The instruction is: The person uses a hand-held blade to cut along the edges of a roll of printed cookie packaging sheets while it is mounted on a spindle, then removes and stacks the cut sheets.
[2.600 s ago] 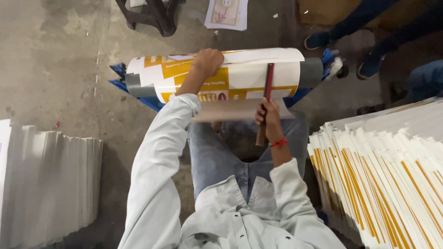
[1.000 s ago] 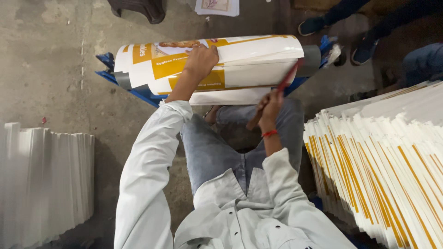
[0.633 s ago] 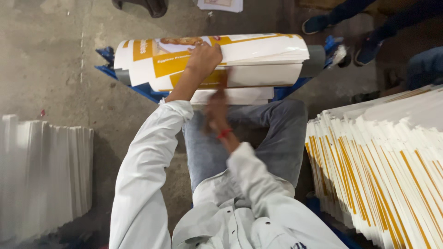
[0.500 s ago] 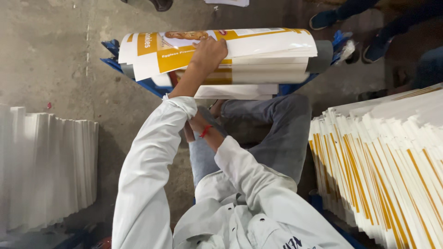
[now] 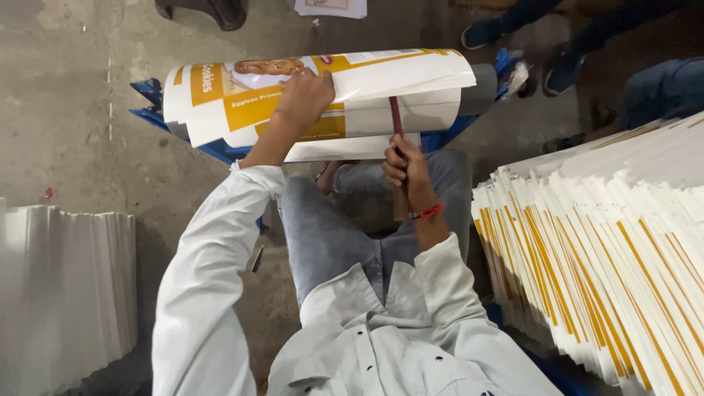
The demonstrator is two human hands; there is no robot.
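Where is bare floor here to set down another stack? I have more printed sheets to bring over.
Bare grey concrete floor lies between the white sheet stack at the person's left and the blue stand. Ahead is crowded: the left hand presses the curled white-and-yellow printed sheets, the right hand holds a red stick. The fanned yellow-striped sheets fill the right.

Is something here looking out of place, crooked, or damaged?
Nothing looks damaged or spilled. The left hand presses the printed sheet curved over a grey roller, the right hand holds a dark red stick against it. The stack of sheets leans evenly.
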